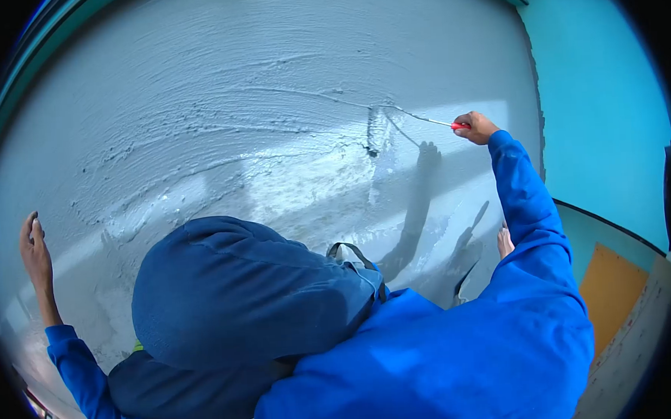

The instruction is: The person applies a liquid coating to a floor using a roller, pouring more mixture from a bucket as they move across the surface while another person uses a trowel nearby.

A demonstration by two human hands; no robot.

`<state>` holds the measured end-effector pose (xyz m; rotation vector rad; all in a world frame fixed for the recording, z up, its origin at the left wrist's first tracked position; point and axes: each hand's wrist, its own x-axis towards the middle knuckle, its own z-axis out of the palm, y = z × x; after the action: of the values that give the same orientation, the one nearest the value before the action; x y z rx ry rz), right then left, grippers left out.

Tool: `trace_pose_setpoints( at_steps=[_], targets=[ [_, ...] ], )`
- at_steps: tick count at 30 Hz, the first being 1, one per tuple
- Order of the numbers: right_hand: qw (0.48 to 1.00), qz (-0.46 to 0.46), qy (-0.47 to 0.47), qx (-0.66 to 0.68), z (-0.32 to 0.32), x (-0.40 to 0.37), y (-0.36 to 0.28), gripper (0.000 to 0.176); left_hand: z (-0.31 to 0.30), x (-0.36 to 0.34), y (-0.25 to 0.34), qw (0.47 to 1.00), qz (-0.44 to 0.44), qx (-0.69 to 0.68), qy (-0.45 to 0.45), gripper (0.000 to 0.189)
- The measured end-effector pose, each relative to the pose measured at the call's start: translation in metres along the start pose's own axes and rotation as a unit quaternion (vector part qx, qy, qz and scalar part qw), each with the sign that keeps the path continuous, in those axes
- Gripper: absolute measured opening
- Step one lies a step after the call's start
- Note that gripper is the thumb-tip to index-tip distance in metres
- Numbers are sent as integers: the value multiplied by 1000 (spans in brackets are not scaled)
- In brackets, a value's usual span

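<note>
My right hand (476, 127), in a blue sleeve, grips the red handle of a paint roller (377, 129). Its thin metal rod reaches left to the dark, coated roller head, which lies against a grey, wet-looking coated wall (292, 69). Ridges and streaks run through the coating, with a bright sunlit patch below the roller. At the far left my left hand (35, 249) is raised beside the wall with fingers extended, holding nothing. A person in a dark blue hood (241, 288) fills the lower middle. Another hand (505, 241) shows partly behind my right sleeve.
A teal wall (592, 86) borders the grey coating on the right, above an orange panel (612, 287). Teal trim (23, 81) edges the upper left. The hooded person's head and shoulder hide the lower wall, and shadows of an arm and hand fall across it.
</note>
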<state>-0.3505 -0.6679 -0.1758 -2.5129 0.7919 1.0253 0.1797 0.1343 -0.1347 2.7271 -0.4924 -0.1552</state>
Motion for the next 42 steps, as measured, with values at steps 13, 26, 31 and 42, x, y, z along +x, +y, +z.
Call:
trace_pose_setpoints(
  at_steps=[13, 26, 31, 42],
  targets=[
    [997, 30, -23, -70, -46, 14, 95, 28, -8, -34, -67, 996, -82, -16, -44, 38],
    [984, -167, -66, 16, -23, 65, -99, 31, -10, -42, -52, 997, -69, -36, -26, 37],
    [994, -91, -31, -51, -23, 57, -41, 29, -8, -46, -70, 995, -83, -45, -22, 37],
    [985, 99, -4, -139, -60, 2, 95, 28, 1, -39, -81, 998, -50, -16, -16, 35]
  ],
)
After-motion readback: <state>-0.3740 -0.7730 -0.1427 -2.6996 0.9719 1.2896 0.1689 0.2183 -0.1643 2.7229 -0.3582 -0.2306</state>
